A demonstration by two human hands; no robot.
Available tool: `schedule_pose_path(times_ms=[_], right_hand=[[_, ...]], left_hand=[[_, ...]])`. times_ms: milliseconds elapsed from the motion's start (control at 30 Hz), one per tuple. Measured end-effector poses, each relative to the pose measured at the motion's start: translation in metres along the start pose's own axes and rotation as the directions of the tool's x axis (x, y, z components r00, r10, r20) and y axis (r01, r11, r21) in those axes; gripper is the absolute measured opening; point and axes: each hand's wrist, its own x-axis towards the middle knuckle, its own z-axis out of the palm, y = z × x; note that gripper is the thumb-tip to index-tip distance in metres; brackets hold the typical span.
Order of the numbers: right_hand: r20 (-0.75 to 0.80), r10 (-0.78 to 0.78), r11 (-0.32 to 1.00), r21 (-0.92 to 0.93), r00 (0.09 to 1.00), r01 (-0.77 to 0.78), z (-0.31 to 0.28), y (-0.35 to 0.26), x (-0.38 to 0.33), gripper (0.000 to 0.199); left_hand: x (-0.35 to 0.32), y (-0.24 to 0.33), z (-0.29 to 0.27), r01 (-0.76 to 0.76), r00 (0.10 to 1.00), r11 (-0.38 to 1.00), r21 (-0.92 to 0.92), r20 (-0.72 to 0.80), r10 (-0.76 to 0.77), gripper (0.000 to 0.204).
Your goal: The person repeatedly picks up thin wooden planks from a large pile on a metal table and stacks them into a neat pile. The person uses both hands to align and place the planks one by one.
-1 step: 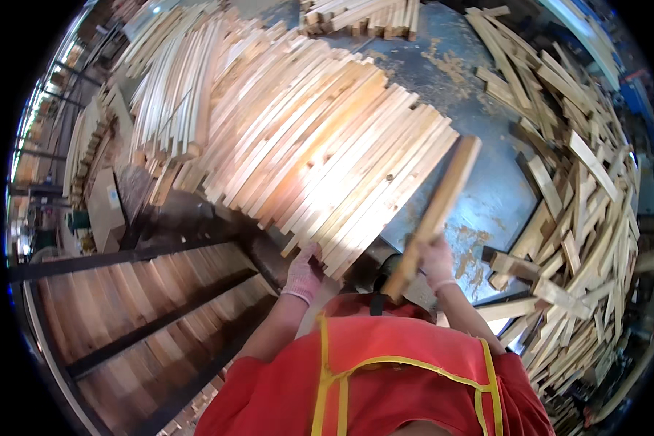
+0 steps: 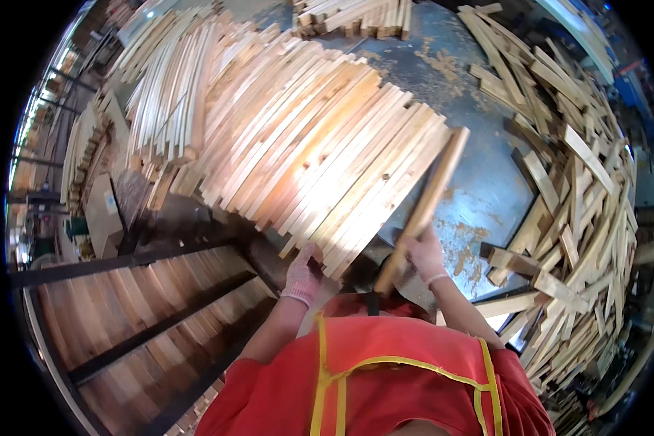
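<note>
A broad row of pale wooden strips (image 2: 320,152) lies side by side, slanting across the blue-grey metal table. At the row's near end, my left hand (image 2: 303,277), in a pale knitted glove, is closed around the end of a strip; part of its fingers is hidden there. My right hand (image 2: 425,254), gloved the same way, grips one separate wooden strip (image 2: 443,173) near its lower part. That strip is tilted beside the row's right edge, its far end close to the row's corner and its near end by my apron.
A jumbled heap of wooden offcuts (image 2: 581,211) fills the right side. Sawdust is scattered on the metal table (image 2: 479,196). More strips (image 2: 356,16) are stacked at the far edge and others (image 2: 171,94) at the left. A dark-framed rack of boards (image 2: 152,305) stands at lower left.
The strip in my right hand has shifted left, closer to the row's right edge, and my right hand has moved left and slightly away from me with it. My left hand stays put.
</note>
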Motion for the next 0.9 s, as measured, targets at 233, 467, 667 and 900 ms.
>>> schedule_pose_path(times_ms=[233,467,667,900], right_hand=[[0.135,-0.075,0.992,-0.093,0.988,0.088,-0.049,0.018,-0.042,0.086],[0.051,0.027,0.019,-0.999,0.998,0.05,-0.192,0.089,-0.159,0.089],[-0.048,0.099,-0.133,-0.991,0.994,-0.034,-0.207,0.086,-0.141,0.082],[-0.203,-0.057,0.948,-0.319,0.977,-0.011,-0.161,-0.008,-0.087,0.062]], left_hand=[[-0.057,0.047,-0.004,-0.183,0.983,0.86,0.477,0.086,0.162,0.039],[-0.048,0.136,0.12,-0.087,0.814,0.829,0.552,0.519,-0.26,0.063],[-0.028,0.114,0.198,-0.44,0.897,-0.323,0.838,0.399,-0.187,0.085],[0.01,0.171,0.087,-0.053,0.601,-0.979,0.196,0.789,0.125,0.084]])
